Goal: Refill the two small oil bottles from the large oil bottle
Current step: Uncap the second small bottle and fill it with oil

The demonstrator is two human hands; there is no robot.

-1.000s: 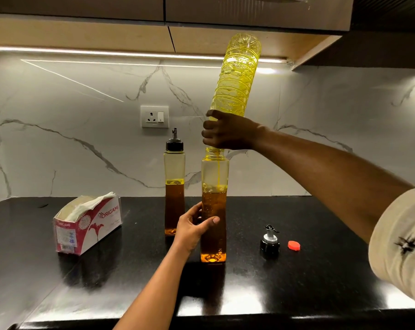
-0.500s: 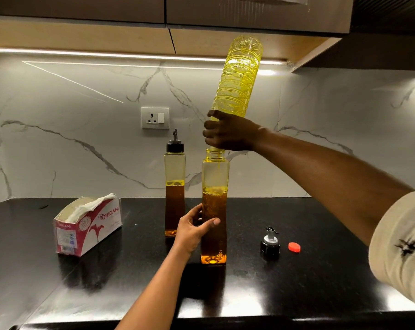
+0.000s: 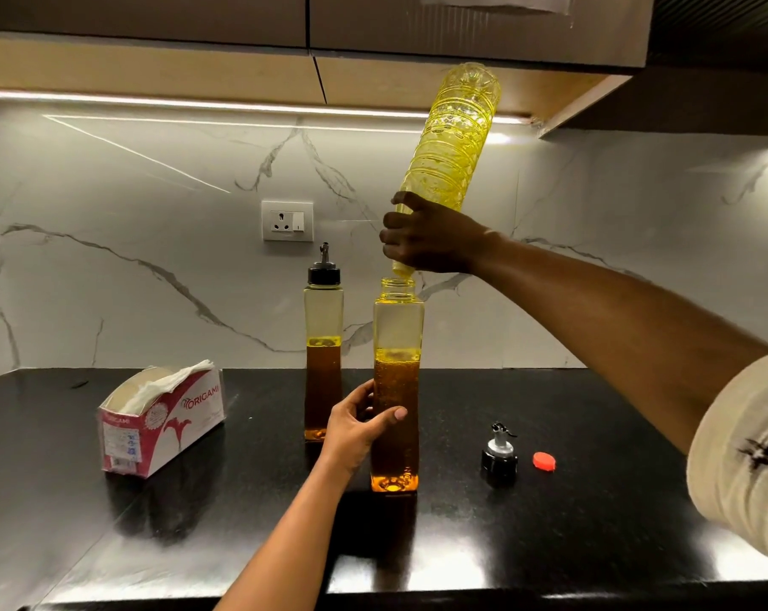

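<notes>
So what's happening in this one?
A person is refilling oil bottles. The right hand grips the large yellow bottle, upended over the open small bottle, which the left hand steadies on the counter. The second small bottle stands capped behind. A pourer cap and red cap lie to the right.

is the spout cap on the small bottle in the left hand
No, the small bottle held by the left hand has an open neck, and a spout cap sits on the counter beside it.
</notes>
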